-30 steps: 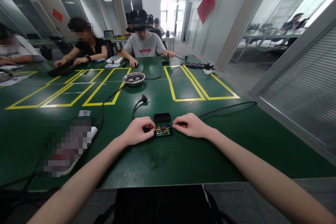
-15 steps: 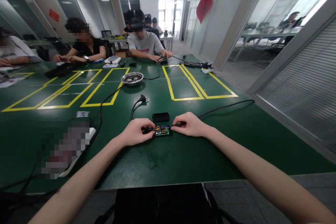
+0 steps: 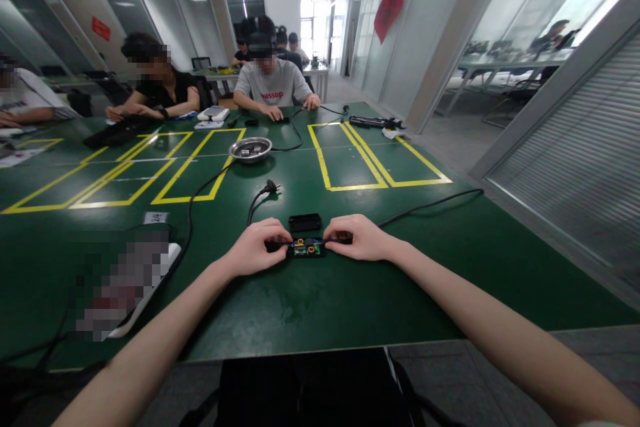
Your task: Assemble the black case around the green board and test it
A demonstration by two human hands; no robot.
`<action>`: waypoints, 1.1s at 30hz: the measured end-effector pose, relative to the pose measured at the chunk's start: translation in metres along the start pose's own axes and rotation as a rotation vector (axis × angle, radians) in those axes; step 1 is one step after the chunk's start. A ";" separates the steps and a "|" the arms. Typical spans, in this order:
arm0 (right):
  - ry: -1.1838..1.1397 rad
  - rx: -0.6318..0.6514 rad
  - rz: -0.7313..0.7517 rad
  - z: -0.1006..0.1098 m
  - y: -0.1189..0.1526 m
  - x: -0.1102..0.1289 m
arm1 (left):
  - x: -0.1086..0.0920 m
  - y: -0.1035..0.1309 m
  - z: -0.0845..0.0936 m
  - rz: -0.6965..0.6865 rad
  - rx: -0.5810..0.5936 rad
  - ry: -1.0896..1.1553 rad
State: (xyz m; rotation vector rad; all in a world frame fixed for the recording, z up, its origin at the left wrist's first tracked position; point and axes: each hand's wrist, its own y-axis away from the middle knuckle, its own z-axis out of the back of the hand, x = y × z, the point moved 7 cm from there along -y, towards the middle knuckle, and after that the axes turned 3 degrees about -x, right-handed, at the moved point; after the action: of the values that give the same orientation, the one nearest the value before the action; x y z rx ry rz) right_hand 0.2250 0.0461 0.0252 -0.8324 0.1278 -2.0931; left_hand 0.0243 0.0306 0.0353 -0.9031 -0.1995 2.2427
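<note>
A small green circuit board [image 3: 301, 250] with copper ring coils and coloured wires lies in a black plastic case at the middle of the table's near side. At its left end, my left hand [image 3: 256, 248] is closed, thumb and fingers pinching a black cable. My right hand [image 3: 361, 237] pinches another black cable [image 3: 340, 238] at the right end; that cable [image 3: 435, 207] runs out behind the hand across the table. Just beyond the board sits an open black case half [image 3: 305, 222]. My fingers partly hide both ends of the case.
A black power plug [image 3: 271, 187] on its cord lies beyond my left hand. Farther off stands a metal bowl [image 3: 250, 151] with small metal parts. A blurred-out device with a white edge [image 3: 173, 257] is at left. Co-workers sit across the green table [image 3: 400, 307], marked with yellow tape.
The board sits flatter in its case, and my left hand has shifted slightly with it. My right hand keeps its grip. The co-worker opposite has moved their hands apart, one down onto the table.
</note>
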 end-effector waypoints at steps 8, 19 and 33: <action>-0.012 0.010 -0.035 -0.003 -0.002 -0.005 | 0.000 -0.001 0.000 0.000 0.058 0.073; 0.075 0.012 -0.068 -0.008 -0.003 -0.002 | -0.002 0.000 -0.005 -0.027 0.099 0.002; -0.030 -0.025 -0.069 -0.003 -0.004 -0.005 | -0.009 0.002 0.003 -0.104 -0.004 -0.082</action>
State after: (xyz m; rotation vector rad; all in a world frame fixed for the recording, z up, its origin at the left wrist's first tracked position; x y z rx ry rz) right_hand 0.2228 0.0518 0.0219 -0.8936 0.1106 -2.1466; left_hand 0.0259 0.0230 0.0415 -0.7854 -0.2821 2.1851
